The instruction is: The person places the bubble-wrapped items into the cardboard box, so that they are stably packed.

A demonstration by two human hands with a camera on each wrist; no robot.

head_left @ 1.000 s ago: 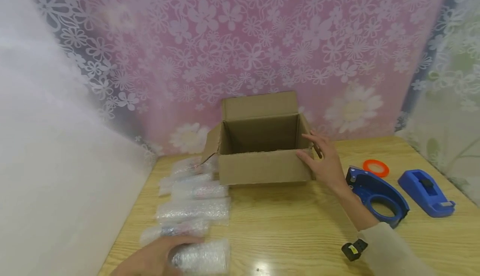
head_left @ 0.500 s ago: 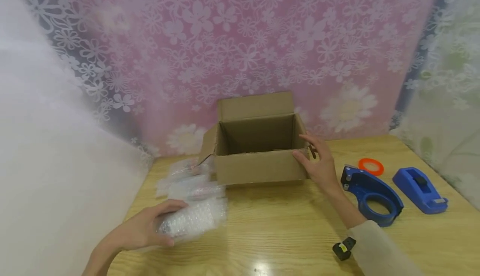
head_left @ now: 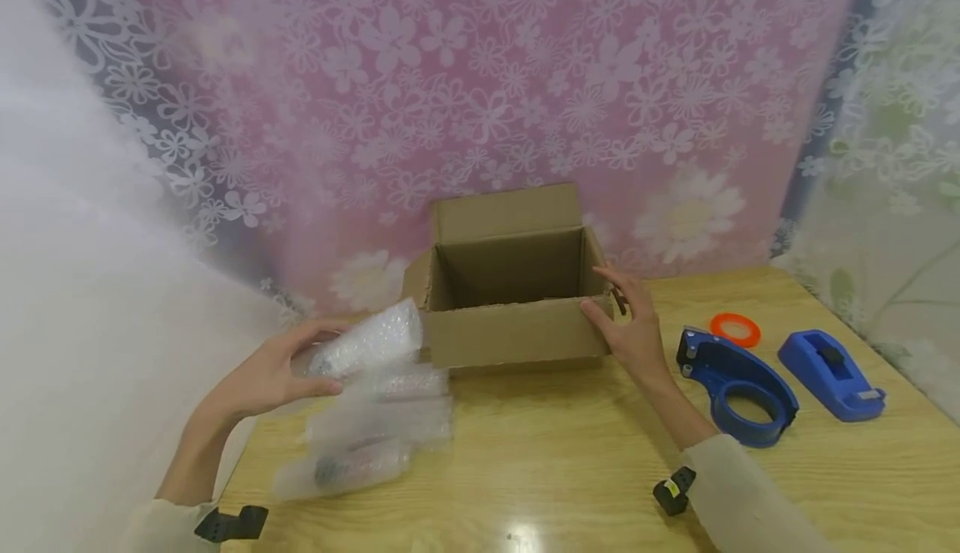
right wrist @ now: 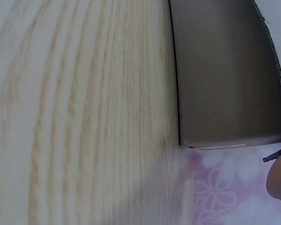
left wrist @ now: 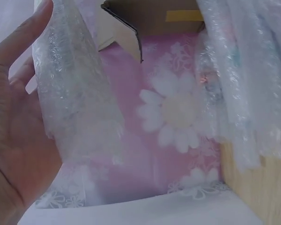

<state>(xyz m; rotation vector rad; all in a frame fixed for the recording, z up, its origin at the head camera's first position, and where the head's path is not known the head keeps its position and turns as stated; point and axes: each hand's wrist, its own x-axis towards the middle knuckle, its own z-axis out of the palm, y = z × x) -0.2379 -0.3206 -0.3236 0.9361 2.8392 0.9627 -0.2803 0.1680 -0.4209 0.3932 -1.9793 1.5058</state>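
Note:
My left hand (head_left: pixel 273 369) grips a bubble-wrapped roll (head_left: pixel 378 338), raised over the other wrapped pieces and tilted up beside the box's left side. In the left wrist view the clear bubble wrap (left wrist: pixel 75 89) lies along the fingers and palm; what it wraps does not show. An open cardboard box (head_left: pixel 517 334) stands against the back, its flaps spread. With thumb and fingers my right hand (head_left: pixel 633 332) holds the box's front right corner. Only a fingertip (right wrist: pixel 278 180) appears in the right wrist view, at the box edge.
Several bubble-wrapped packs (head_left: pixel 360 465) lie in a column left of the box. On the right are a blue tape cutter (head_left: pixel 750 403), a blue tape dispenser (head_left: pixel 828 374) and an orange tape ring (head_left: pixel 735 329). A flowered curtain (head_left: pixel 487 103) hangs behind the wooden table (head_left: pixel 555 453).
My left hand has picked up the bubble-wrapped roll from the front of the column and carried it up toward the box. The right hand keeps its hold on the box corner.

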